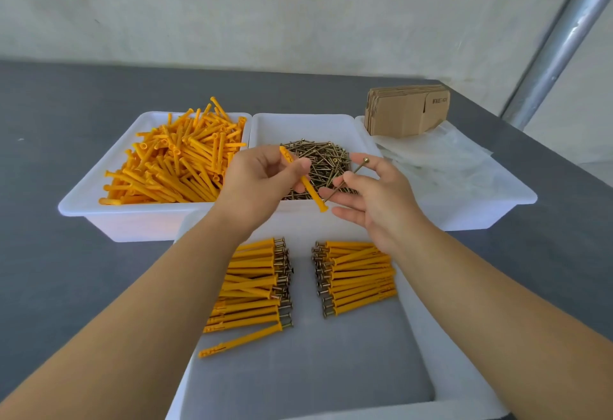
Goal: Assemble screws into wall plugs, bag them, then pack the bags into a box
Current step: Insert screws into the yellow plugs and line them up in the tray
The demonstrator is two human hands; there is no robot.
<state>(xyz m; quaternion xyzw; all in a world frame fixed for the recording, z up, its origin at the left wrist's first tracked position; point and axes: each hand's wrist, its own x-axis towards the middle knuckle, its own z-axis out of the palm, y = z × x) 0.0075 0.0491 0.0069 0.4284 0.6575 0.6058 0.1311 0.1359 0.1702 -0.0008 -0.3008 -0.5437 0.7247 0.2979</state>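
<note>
L hand [262, 184] pinches one orange plug [304, 184] between thumb & fingers, other fingers curled, plug slanting down to the right w/ its flanged end lowest. R hand [371, 199] pinches a screw [348, 181] between thumb & forefinger, rest of fingers loosely spread; screw head points up-right, tip down-left just beside the plug's flanged end, can't tell if touching. Both hands hover over the near edge of the screw tray [315, 127], which is the middle of 3 white trays on the grey bench [66, 270] & holds a loose screw pile [321, 161]. Left of screw tray: plug tray [96, 200], heaped w/ loose plugs. Right of it: bag tray [497, 200] w/ clear bags [441, 157], flat cardboard boxes [406, 111] stacked at its far end. Nearer than screw tray: front tray [418, 336] w/ two rows of assembled plugs, left row [252, 283] & right row [358, 277], screw heads facing each other across a gap
</note>
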